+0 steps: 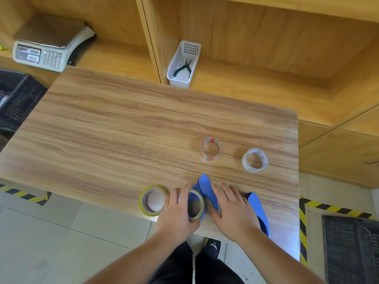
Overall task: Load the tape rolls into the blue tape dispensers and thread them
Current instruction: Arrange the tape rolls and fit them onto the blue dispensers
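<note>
Here, as seen from beside the table:
Blue tape dispenser in hand [207, 191]: lying near the front edge of the wooden table [123, 124], between the two hands, its pointed end aiming away from the person.
Yellow-edged tape roll in dispenser [194, 206]: sitting against the dispenser's round end, the blue body showing through its hole.
Left hand [178, 212]: resting over the left side of that roll, fingers [180, 193] curled loosely round its rim; whether they are actually gripping it, I cannot tell.
Right hand [233, 210]: lying palm down over the dispenser's right side, fingers spread and nearly flat, thumb touching the blue body; no closed grasp is showing.
Second blue dispenser [258, 212]: lying just right of the right hand, reaching to the table's front edge, partly hidden by the wrist.
Spare yellow tape roll [153, 200]: lying flat just left of the left hand.
Red-printed clear roll [210, 149]: standing farther back, well apart from the hands.
Plain clear roll [255, 160]: lying to the right of the red-printed one.
White basket [182, 66]: sitting on the shelf behind, holding dark-handled pliers [184, 68].
Weighing scale [49, 48]: sitting on the shelf at far left.
</note>
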Tool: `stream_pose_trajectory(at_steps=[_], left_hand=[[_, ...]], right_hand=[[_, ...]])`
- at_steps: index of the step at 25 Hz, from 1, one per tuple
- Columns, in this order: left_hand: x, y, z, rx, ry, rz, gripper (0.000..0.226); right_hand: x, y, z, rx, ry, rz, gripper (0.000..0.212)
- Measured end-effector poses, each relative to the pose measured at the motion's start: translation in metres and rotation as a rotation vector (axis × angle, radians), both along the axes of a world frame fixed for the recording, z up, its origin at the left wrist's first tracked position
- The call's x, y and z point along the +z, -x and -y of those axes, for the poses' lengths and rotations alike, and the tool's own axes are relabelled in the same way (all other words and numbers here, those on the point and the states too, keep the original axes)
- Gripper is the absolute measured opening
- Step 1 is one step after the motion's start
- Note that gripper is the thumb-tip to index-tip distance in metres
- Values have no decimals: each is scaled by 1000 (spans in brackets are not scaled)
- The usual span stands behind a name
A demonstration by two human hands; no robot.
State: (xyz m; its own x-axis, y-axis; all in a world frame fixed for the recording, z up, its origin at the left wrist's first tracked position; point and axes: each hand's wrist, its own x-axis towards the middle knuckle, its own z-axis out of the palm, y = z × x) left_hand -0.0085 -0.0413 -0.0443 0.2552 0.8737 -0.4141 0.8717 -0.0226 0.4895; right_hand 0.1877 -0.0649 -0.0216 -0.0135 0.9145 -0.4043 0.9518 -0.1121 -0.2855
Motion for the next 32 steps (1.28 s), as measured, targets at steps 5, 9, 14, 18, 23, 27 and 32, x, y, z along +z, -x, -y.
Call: stream_pose_trajectory(at_steps=[5, 9, 14, 18, 23, 27, 32], left_hand=[[-9, -15, 10, -5, 2, -37, 109], [-17, -24, 11, 6, 30, -91, 110], [-33, -29, 12, 6, 38, -132, 112], [-36, -28, 14, -21, 25, -155, 115], [-28, 0, 13, -48, -136, -98, 87], [-26, 50, -1, 50, -194, -139, 90], [-30, 93, -21, 132, -14, -184, 116]], right_hand=[[2, -12, 8, -13, 39, -17, 69], [0, -19, 14, -29, 58, -24, 69], [0, -20, 17, -44, 49, -27, 70], [-2, -15, 15, -27, 47, -11, 68], [-2, 3, 5, 19, 64, 9, 69], [0, 31, -11, 68, 43, 36, 68], [-2, 68, -28, 134, 40, 36, 66]])
